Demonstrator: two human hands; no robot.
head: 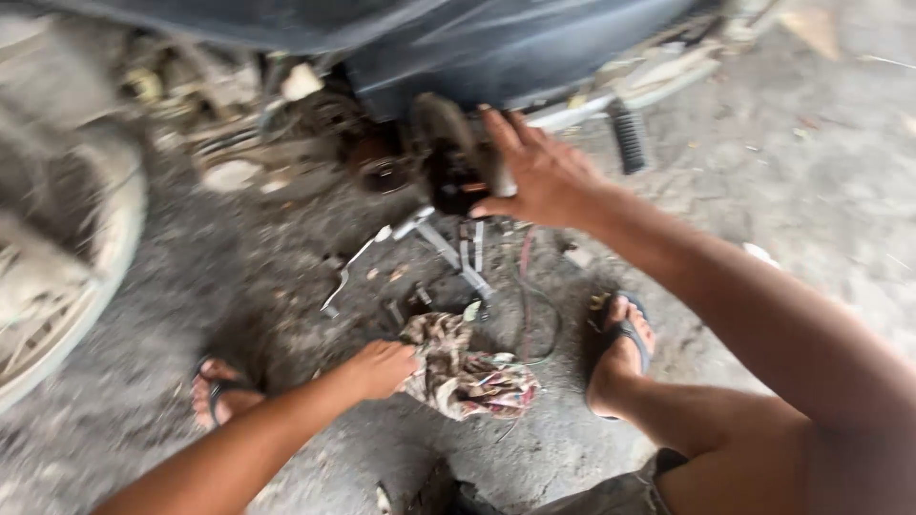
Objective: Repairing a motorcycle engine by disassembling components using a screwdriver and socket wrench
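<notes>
My left hand (pixel 380 368) is closed on a dirty patterned rag (pixel 465 374) lying on the concrete floor between my feet. My right hand (pixel 537 174) reaches up to a dark, greasy engine part (pixel 448 162) under a motorbike, its fingers spread against the part and its thumb hooked around a short metal stub. The picture is blurred by motion, so the exact grip of the right hand is unclear.
Wrenches and other metal tools (pixel 456 250) lie on the floor below the engine. A thin cable (pixel 534 305) loops beside them. The motorbike's wheel (pixel 67 248) is at the left, a footpeg (pixel 630 135) at the right. My feet in sandals (pixel 620 348) (pixel 221 391) flank the rag.
</notes>
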